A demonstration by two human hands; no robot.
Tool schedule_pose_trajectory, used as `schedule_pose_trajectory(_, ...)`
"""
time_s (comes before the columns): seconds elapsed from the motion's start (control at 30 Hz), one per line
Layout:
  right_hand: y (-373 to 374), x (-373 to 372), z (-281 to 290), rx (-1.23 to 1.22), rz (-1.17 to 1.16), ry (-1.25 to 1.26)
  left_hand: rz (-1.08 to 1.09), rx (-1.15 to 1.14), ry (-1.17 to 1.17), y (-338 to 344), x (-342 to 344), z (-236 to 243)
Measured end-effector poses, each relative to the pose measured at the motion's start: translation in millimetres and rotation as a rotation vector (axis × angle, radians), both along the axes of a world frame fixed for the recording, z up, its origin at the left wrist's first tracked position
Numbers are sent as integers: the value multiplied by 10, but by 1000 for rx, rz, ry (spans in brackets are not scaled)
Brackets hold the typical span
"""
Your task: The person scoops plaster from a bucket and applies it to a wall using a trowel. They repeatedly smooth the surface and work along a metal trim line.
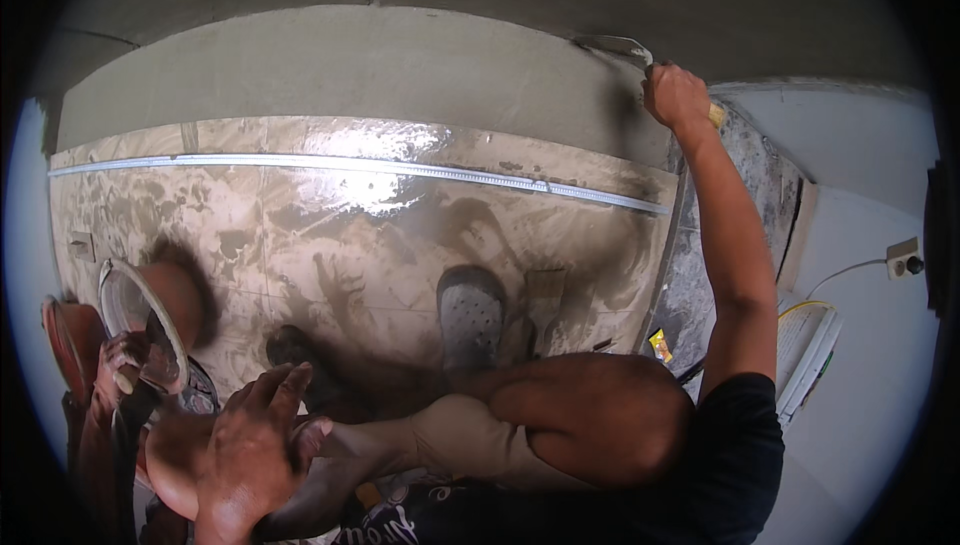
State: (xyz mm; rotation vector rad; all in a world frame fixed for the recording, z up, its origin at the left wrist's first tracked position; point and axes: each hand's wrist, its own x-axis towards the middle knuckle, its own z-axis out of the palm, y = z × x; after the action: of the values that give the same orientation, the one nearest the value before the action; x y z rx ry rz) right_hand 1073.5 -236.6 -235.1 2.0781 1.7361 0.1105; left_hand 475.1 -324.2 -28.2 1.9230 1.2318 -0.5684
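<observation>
At the far right, my right hand (680,97) is closed around the handle of a trowel (622,46). Its thin metal blade lies along the smooth grey mortar band (380,55), close to where the band meets the darker grey surface. The end of a yellowish handle shows beside my wrist. My left hand (255,440) is held low over my bent leg at the lower left. Its fingers are stretched out, and it appears to hold nothing. Near it stands a bucket (180,295) with a mortar-smeared rim.
A long metal straightedge (350,165) crosses the wet, smeared tiles (300,265). Something dark and hand-like grips a wooden handle (126,378) by the buckets; whose it is, I cannot tell. A yellow wrapper (660,346) lies near my right arm, and a corded socket (903,260) is farther right.
</observation>
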Motion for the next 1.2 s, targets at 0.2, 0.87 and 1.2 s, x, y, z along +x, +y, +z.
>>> schedule_pose_trajectory(0.2, 174, -102, 67, -75, -27, -22, 11, -6, -19, 28, -3, -15)
schedule_pose_trajectory(0.87, 207, 261, 138, -107, -203, -96, 44, -35, -5, 55, 38, -7)
schedule_pose_trajectory(1.2, -264, 584, 316, -21, -229, -76, 33, 3, 28, 49, 45, 2)
